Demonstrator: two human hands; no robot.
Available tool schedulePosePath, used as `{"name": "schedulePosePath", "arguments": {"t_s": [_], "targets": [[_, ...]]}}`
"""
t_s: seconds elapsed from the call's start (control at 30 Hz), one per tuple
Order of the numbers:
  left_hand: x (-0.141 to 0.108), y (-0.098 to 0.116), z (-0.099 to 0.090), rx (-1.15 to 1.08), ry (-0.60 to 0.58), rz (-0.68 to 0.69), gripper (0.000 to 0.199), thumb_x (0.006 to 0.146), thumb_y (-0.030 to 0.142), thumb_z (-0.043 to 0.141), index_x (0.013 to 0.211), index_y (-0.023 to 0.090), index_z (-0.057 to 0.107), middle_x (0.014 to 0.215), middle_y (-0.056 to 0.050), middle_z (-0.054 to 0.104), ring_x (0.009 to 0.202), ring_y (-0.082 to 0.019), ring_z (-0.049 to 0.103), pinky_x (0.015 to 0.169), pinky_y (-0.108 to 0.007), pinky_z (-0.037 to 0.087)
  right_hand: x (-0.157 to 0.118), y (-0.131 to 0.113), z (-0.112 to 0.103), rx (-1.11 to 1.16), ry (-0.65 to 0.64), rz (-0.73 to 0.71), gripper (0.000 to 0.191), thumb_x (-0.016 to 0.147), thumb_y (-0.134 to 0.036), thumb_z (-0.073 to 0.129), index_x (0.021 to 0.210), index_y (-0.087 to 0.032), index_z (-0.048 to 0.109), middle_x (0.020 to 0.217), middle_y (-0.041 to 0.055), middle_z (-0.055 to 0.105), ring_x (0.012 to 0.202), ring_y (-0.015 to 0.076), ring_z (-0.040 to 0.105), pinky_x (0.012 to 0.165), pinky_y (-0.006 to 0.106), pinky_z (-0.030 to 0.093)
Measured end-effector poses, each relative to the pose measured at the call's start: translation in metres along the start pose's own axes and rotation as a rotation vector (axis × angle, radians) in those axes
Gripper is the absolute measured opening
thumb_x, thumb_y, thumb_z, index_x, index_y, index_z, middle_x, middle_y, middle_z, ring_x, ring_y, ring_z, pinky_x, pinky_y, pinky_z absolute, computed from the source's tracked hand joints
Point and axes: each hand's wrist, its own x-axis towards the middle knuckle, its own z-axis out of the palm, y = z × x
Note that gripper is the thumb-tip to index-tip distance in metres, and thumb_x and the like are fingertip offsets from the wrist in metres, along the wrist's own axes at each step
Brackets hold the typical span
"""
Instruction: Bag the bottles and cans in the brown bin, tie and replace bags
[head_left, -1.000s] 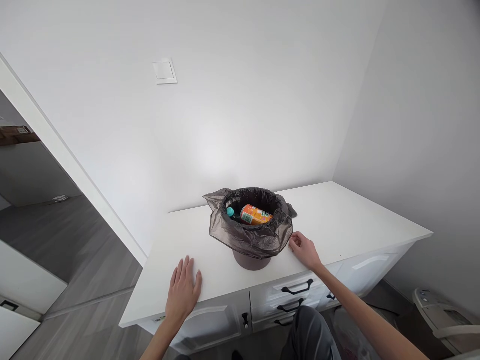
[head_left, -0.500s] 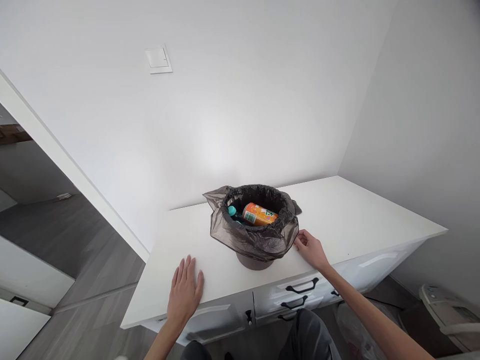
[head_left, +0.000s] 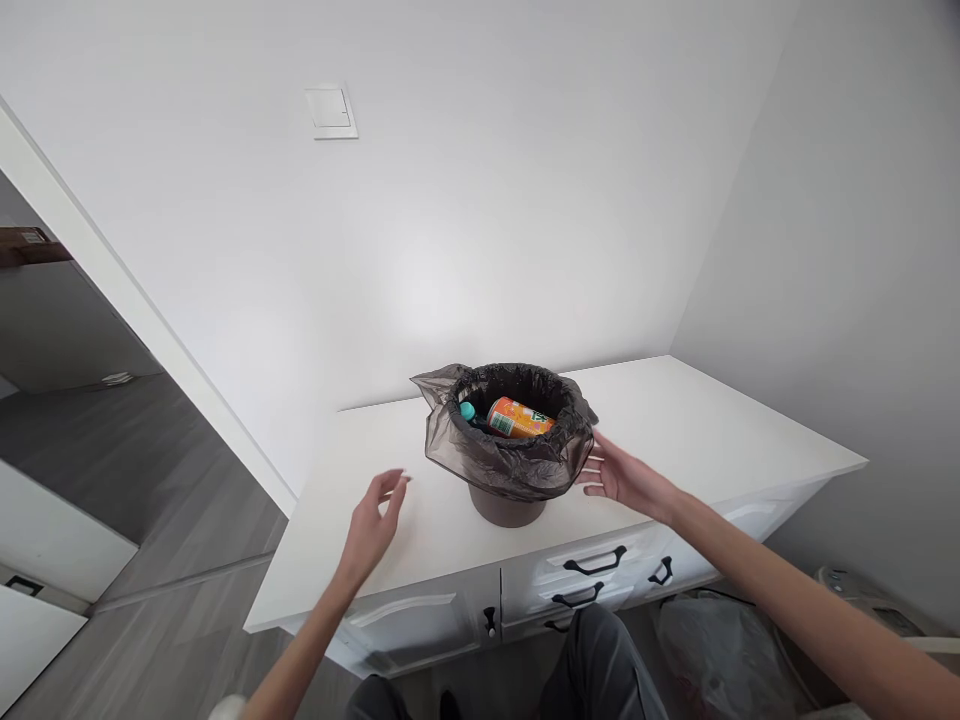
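A brown trash bin (head_left: 508, 512) stands upright on the white cabinet top (head_left: 739, 428), lined with a dark translucent garbage bag (head_left: 491, 462) folded over its rim. Inside lie an orange drink can (head_left: 517, 418) and something with a teal cap (head_left: 467, 411). To the left of the bin, my left hand (head_left: 373, 520) hovers with curved fingers apart, holding nothing. My right hand (head_left: 619, 478) is at the bin's right side, fingers spread, its fingertips at or just behind the bag's edge; whether they touch it I cannot tell.
Behind the cabinet rises a white wall with a light switch (head_left: 331, 112). Black drawer handles (head_left: 595, 561) stick out along the cabinet front. A doorway opens on the left over grey flooring. At lower right, a clear plastic bag (head_left: 716, 650) lies on the floor.
My left hand has lifted off the cabinet top, its fingers now curved. My right hand has opened from a loose curl and moved up along the bag's right side. The view has shifted slightly.
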Motion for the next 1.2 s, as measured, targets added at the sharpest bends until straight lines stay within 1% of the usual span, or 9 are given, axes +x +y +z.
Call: {"name": "schedulePosePath", "arguments": {"t_s": [0.13, 0.2, 0.27, 0.37, 0.5, 0.63, 0.8, 0.93, 1.2], "targets": [[0.052, 0.081, -0.005, -0.451, -0.207, -0.192, 0.066, 0.083, 0.079, 0.058, 0.113, 0.021, 0.069, 0.102, -0.014, 0.076, 0.097, -0.032, 0.073, 0.083, -0.043, 0.058, -0.014, -0.053, 0.012, 0.155, -0.085, 0.014, 0.057, 0.097, -0.073, 0.049, 0.091, -0.02, 0.069, 0.085, 0.0091, 0.076, 0.069, 0.0189, 0.07, 0.063, 0.03, 0.057], [0.078, 0.117, -0.004, -0.579, -0.309, -0.252, 0.068, 0.078, 0.081, 0.063, 0.104, 0.019, 0.071, 0.094, -0.013, 0.075, 0.086, -0.028, 0.072, 0.076, -0.04, 0.057, -0.013, -0.071, 0.018, 0.142, -0.071, -0.026, 0.052, 0.099, -0.068, 0.052, 0.092, -0.02, 0.071, 0.087, 0.0086, 0.077, 0.069, 0.0181, 0.069, 0.066, 0.03, 0.059], [0.099, 0.144, -0.004, -0.591, -0.361, -0.271, 0.06, 0.072, 0.073, 0.075, 0.098, 0.018, 0.073, 0.09, -0.01, 0.075, 0.077, -0.023, 0.068, 0.072, -0.036, 0.055, -0.011, -0.084, 0.027, 0.064, -0.028, -0.082, 0.034, 0.098, -0.053, 0.064, 0.096, -0.02, 0.073, 0.092, 0.0076, 0.079, 0.074, 0.0172, 0.07, 0.07, 0.027, 0.06], [0.12, 0.169, -0.005, -0.532, -0.344, -0.253, 0.039, 0.062, 0.043, 0.09, 0.085, 0.017, 0.073, 0.078, -0.006, 0.072, 0.067, -0.016, 0.062, 0.068, -0.032, 0.051, -0.009, -0.095, 0.042, -0.115, 0.064, -0.133, 0.02, 0.092, -0.038, 0.075, 0.097, -0.019, 0.075, 0.098, 0.0075, 0.08, 0.078, 0.0158, 0.07, 0.071, 0.024, 0.059], [0.13, 0.19, -0.011, -0.538, -0.308, -0.216, 0.018, 0.061, 0.02, 0.085, 0.071, 0.016, 0.07, 0.065, -0.003, 0.066, 0.061, -0.014, 0.056, 0.067, -0.032, 0.05, -0.014, -0.112, 0.05, -0.489, 0.164, -0.209, 0.029, 0.089, -0.045, 0.076, 0.079, -0.019, 0.074, 0.076, 0.0041, 0.075, 0.063, 0.015, 0.063, 0.055, 0.025, 0.052], [0.128, 0.209, -0.009, -0.648, -0.266, -0.174, 0.01, 0.067, 0.014, 0.078, 0.073, 0.015, 0.07, 0.075, -0.006, 0.071, 0.069, -0.016, 0.062, 0.074, -0.033, 0.053, -0.013, -0.133, 0.046, -0.664, 0.198, -0.275, 0.029, 0.087, -0.046, 0.075, 0.074, -0.02, 0.072, 0.064, 0.0012, 0.069, 0.057, 0.0142, 0.058, 0.049, 0.024, 0.045], [0.125, 0.226, 0.005, -0.841, -0.167, -0.119, 0.011, 0.074, 0.012, 0.073, 0.071, 0.016, 0.063, 0.074, -0.005, 0.068, 0.072, -0.014, 0.062, 0.078, -0.031, 0.054, -0.003, -0.147, 0.066, -0.317, 0.179, -0.295, 0.019, 0.088, -0.038, 0.072, 0.081, -0.02, 0.071, 0.075, 0.0019, 0.072, 0.07, 0.0144, 0.064, 0.061, 0.023, 0.054], [0.132, 0.234, 0.013, -0.96, -0.113, -0.089, 0.013, 0.076, 0.009, 0.071, 0.072, 0.016, 0.061, 0.072, -0.004, 0.065, 0.07, -0.014, 0.062, 0.074, -0.03, 0.055, 0.004, -0.155, 0.086, -0.026, 0.2, -0.275, 0.015, 0.086, -0.031, 0.071, 0.077, -0.021, 0.065, 0.071, -0.0007, 0.069, 0.065, 0.0128, 0.061, 0.057, 0.022, 0.052], [0.142, 0.242, 0.002, -1.182, 0.149, 0.016, 0.022, 0.081, 0.005, 0.063, 0.07, 0.019, 0.051, 0.068, 0.004, 0.053, 0.065, -0.006, 0.055, 0.073, -0.021, 0.052, 0.01, -0.165, 0.089, 0.27, 0.152, -0.348, 0.022, 0.083, -0.027, 0.073, 0.074, -0.025, 0.053, 0.065, -0.0053, 0.063, 0.06, 0.013, 0.061, 0.06, 0.025, 0.056]]}}
